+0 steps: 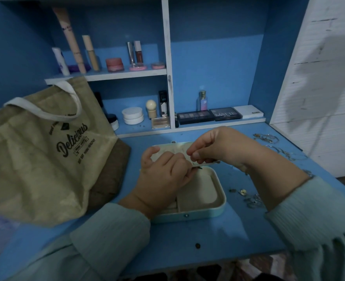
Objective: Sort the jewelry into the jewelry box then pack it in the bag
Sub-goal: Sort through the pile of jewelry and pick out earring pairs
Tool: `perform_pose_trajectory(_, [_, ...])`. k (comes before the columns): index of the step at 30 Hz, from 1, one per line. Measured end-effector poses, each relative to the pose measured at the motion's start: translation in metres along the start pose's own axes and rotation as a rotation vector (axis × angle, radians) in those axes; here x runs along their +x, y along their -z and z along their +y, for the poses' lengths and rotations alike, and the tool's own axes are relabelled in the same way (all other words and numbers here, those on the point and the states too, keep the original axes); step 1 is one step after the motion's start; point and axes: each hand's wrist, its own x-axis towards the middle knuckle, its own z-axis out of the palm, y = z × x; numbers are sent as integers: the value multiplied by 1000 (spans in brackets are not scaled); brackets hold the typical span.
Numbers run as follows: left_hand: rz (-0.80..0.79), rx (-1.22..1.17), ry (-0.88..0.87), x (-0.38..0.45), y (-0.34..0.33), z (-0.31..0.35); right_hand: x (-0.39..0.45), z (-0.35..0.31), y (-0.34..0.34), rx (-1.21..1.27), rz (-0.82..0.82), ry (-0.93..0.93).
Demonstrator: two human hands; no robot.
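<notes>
At frame centre the open jewelry box (200,191) shows bare cream compartments. Over it, the left hand (163,175) and right hand (214,149) each pinch something too small to identify. Loose jewelry (250,197) lies right of the box, the bag (35,151) left.

Blue desk (218,236), blue shelf back. Pale mint jewelry box (221,201), cream lining. Tan bag (35,159), dark "Delicious" print, white handles. Light green ribbed sleeves (110,230). Silver jewelry (252,200). Black "MATTE" palette (225,113).
</notes>
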Motion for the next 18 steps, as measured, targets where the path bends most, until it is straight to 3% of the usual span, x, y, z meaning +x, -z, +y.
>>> perform_pose_trajectory(9, [28,-24,11,0,-1,1,11,-16,7,-307,-183,-1])
perform_pose_trajectory(18, [13,-25,11,0,-2,0,16,-26,9,-506,-245,2])
